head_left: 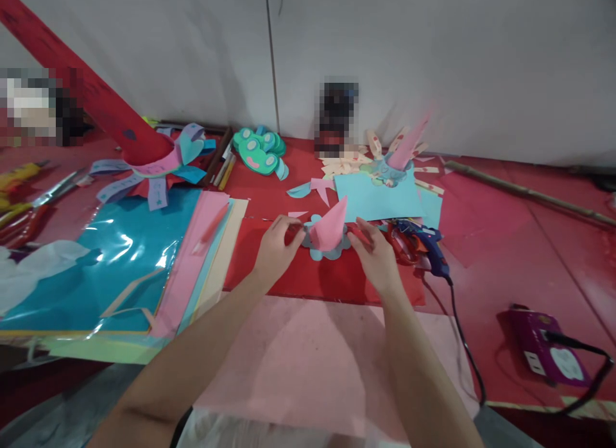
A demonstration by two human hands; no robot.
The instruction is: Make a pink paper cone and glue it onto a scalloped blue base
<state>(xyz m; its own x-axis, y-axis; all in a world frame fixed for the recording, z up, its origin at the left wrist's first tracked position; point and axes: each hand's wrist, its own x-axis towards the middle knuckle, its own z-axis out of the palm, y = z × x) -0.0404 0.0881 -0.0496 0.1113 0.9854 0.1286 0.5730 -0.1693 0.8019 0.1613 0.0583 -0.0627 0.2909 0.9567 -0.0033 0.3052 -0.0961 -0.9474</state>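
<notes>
A pink paper cone [330, 228] leans to the right on top of a grey-blue scalloped paper flower [317, 253], in front of me on red sheet material [283, 278]. My left hand [278, 246] pinches the flower's left edge between thumb and fingers. At the opposite edge, my right hand [376, 250] has its thumb and fingers closed on the paper in the same way. Just right of that hand lies a blue glue gun [433, 246] with a black cord. Pink and blue paper scraps [323, 190] are scattered behind the cone.
Light-blue sheets [373, 201] carry a similar cone piece [395, 165] at the back. Green frog-like cutouts [260, 154] sit by the wall. Left are coloured papers [192, 262], scissors [52, 192] and a red paper tube [139, 143]. A purple power strip [546, 345] lies right, near a stick [529, 191].
</notes>
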